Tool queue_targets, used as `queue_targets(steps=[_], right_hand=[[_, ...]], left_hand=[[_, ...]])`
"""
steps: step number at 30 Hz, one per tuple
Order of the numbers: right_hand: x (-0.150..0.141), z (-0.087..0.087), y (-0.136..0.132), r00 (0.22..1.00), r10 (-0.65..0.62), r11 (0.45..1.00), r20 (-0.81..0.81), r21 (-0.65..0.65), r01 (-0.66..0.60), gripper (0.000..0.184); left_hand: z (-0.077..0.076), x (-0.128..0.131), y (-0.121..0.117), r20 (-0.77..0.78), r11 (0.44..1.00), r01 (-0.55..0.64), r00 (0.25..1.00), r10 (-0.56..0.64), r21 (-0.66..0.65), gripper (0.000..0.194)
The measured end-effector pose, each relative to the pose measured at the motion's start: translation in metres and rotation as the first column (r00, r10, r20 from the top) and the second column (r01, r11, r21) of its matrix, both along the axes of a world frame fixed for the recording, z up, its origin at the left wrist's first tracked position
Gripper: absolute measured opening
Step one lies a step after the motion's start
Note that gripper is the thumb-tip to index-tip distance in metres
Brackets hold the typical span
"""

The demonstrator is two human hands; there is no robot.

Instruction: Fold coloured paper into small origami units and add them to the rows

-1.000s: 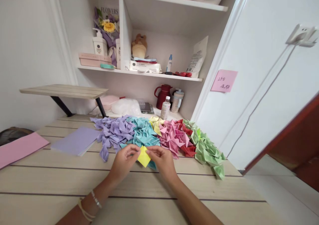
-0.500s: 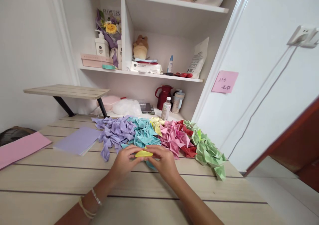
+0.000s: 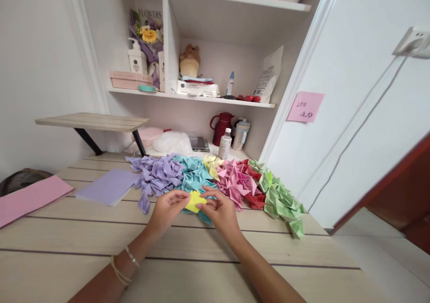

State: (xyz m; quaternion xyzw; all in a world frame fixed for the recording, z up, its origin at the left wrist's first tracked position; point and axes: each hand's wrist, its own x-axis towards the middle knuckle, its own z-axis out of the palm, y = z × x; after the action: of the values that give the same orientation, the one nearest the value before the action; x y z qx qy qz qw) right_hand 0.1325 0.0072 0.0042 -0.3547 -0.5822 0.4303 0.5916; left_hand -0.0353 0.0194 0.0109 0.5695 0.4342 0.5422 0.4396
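Observation:
A small yellow folded paper piece (image 3: 195,201) is pinched between my two hands just above the wooden table (image 3: 83,240). My left hand (image 3: 168,211) grips its left side with closed fingers. Closed on the right side of the piece is my right hand (image 3: 220,211). Right behind the hands lies a row of folded paper pieces: a purple heap (image 3: 156,175), a blue heap (image 3: 195,177), a few yellow ones (image 3: 211,165), a pink heap (image 3: 237,182), red ones (image 3: 253,198) and a green heap (image 3: 282,202).
A stack of purple sheets (image 3: 107,185) and pink sheets (image 3: 30,198) lie at the left. A small raised shelf (image 3: 92,121) stands behind them. At the back are a red jug (image 3: 221,128), a bottle (image 3: 225,143) and shelves with clutter. The table's right edge drops off beside the green heap.
The yellow piece was turned between my fingers, from face-on to edge-on and back to showing its face. Both hands shifted slightly up and away from me.

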Motion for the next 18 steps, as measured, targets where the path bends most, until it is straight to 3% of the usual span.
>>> queue_targets(steps=[4, 9, 12, 16, 18], right_hand=[[0.000, 0.002, -0.002, 0.992, -0.012, 0.999, 0.122, 0.054, 0.005, 0.019], [0.003, 0.007, -0.004, 0.923, -0.177, 0.966, 0.341, 0.240, 0.097, 0.021], [0.006, 0.008, -0.002, 0.905, -0.215, 0.948, 0.366, 0.301, 0.103, 0.023], [0.010, 0.009, 0.000, 0.872, -0.222, 0.943, 0.436, 0.324, 0.078, 0.022], [0.011, 0.008, 0.000, 0.850, -0.233, 0.935, 0.473, 0.349, 0.062, 0.021]], left_hand=[[0.000, 0.000, 0.000, -0.015, 1.000, -0.003, 1.000, 0.003, -0.030, 0.020], [0.003, 0.003, -0.005, -0.061, 0.995, 0.097, 0.993, -0.099, -0.021, 0.022], [0.001, 0.005, -0.008, -0.156, 0.983, 0.135, 0.981, -0.115, 0.121, 0.030], [-0.001, 0.004, -0.010, -0.442, 0.930, 0.112, 0.895, 0.059, 0.351, 0.026], [0.000, 0.003, -0.012, -0.508, 0.903, 0.120, 0.853, 0.119, 0.412, 0.022]])
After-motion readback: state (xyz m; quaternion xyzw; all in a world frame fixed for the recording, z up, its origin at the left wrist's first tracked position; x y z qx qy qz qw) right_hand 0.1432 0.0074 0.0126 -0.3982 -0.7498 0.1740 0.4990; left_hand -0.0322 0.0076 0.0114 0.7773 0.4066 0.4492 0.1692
